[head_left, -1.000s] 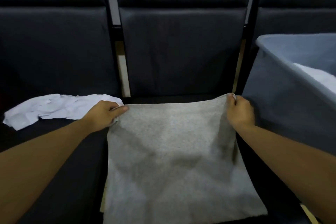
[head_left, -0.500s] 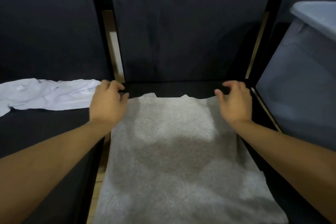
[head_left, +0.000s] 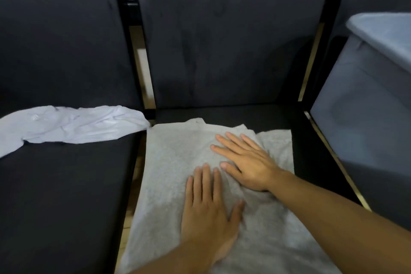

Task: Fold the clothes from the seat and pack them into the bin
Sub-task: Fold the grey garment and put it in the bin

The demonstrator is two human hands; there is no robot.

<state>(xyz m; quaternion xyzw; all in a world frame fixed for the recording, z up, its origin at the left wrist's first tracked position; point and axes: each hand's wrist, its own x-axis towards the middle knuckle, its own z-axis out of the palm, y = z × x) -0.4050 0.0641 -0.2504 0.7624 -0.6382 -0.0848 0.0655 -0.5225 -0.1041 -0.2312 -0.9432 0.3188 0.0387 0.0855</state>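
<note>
The grey garment [head_left: 178, 173] lay spread on the middle seat [head_left: 311, 162] in front of you, its near part running off the bottom of the view and its far edge stopping short of the backrest [head_left: 222, 40]. That far edge was uneven, with a small raised bit at the left and a separate flap of the same cloth showing at the far right corner. Your left hand [head_left: 206, 211] lay flat on the cloth near its middle, palm down, fingers straight and slightly apart, thumb out to the right, gripping nothing. Your right hand [head_left: 244, 160] was also flat on the cloth, just beyond the left one and angled toward the far left, its fingers straight and spread, holding nothing either. The fingertips of your left hand came close to the thumb of your right. A few soft creases showed in the cloth between and below your two hands.

On the seat to your left [head_left: 66, 196], a crumpled white garment [head_left: 73, 124] lay near the backrest, its right end reaching to the gap between the seats and almost touching the grey one's far left corner. To your right, the grey plastic bin [head_left: 367, 118] stood on the next seat, well apart from your hands; its inside could not be seen from this angle.
</note>
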